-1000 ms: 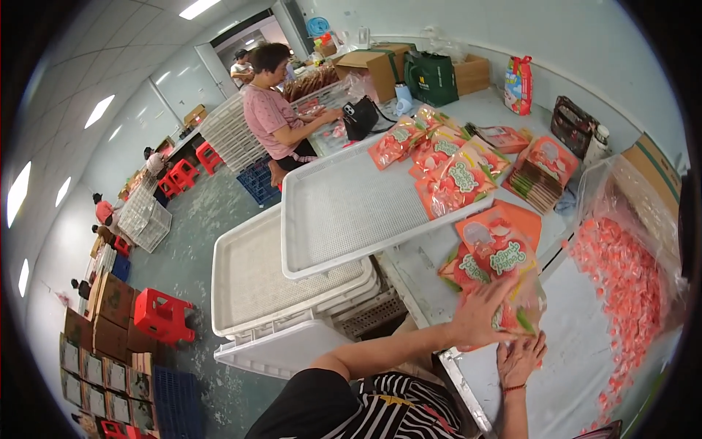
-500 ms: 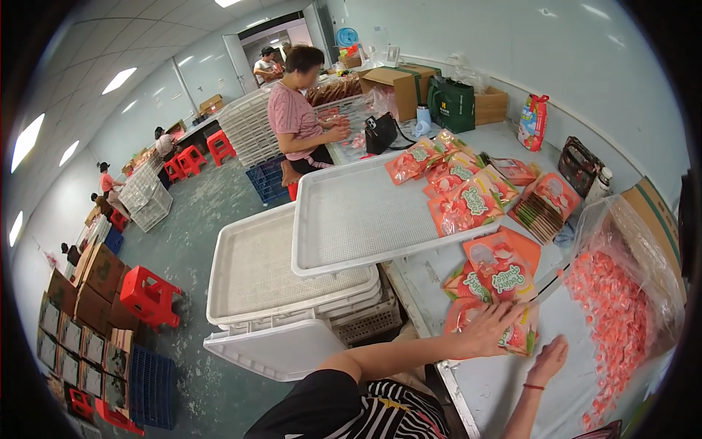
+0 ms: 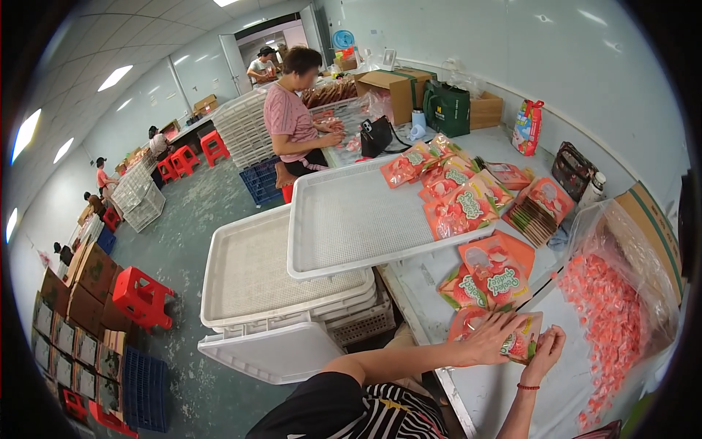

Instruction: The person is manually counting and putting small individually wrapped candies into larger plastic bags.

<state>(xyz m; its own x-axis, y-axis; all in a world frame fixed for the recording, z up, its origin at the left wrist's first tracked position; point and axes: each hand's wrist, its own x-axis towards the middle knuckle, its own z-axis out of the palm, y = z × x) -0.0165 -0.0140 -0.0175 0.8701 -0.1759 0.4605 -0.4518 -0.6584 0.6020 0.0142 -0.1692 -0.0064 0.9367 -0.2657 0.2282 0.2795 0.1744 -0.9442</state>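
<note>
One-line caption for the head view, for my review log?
Both hands, left hand and right hand, hold an orange snack pouch beside a white tray.

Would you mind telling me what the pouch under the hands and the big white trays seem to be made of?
The pouch, held between the left hand and the right hand, looks like glossy plastic film: orange print, a see-through window, light glare. The white tray on the table seems to be moulded matte plastic, with a raised rim and a finely perforated or meshed floor; the stacked trays beside it look alike.

Pale walls [image 3: 585, 66], grey concrete floor [image 3: 183, 219], ceiling light panels [image 3: 115, 77], red stools [image 3: 142, 296], stacked cardboard boxes [image 3: 80, 293]
</note>
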